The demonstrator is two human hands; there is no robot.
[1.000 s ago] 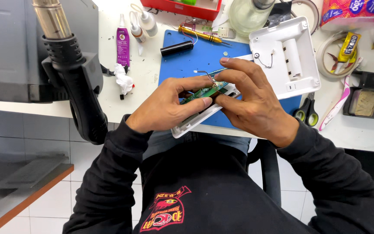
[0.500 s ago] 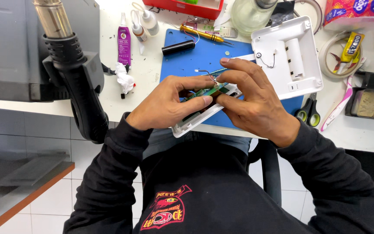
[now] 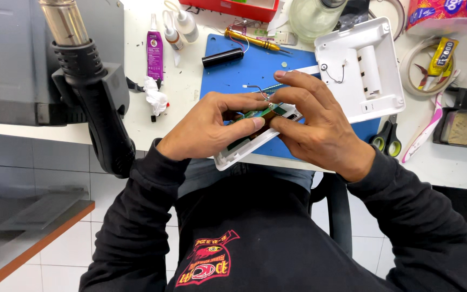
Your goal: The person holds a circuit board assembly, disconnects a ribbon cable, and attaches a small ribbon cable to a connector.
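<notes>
My left hand (image 3: pixel 212 127) and my right hand (image 3: pixel 320 127) both grip a white plastic casing half (image 3: pixel 244 151) held over the front edge of the blue work mat (image 3: pixel 247 70). A green circuit board (image 3: pixel 259 114) sits inside it, pinched between the thumbs and fingers of both hands. Thin wires (image 3: pixel 258 89) stick up from the board between my fingers. The other white casing half (image 3: pixel 360 67) lies open-side up on the mat to the right, apart from my hands.
A hot air gun (image 3: pixel 90 86) hangs in its holder at the left. On the bench: a purple glue tube (image 3: pixel 154 48), a black cylinder (image 3: pixel 222 57), a yellow-handled screwdriver (image 3: pixel 252 39), green-handled scissors (image 3: pixel 387 140), a tape roll (image 3: pixel 425 67), a red tray (image 3: pixel 233 6).
My hands and the casing stay in nearly the same place; the fingers shift only slightly on the circuit board.
</notes>
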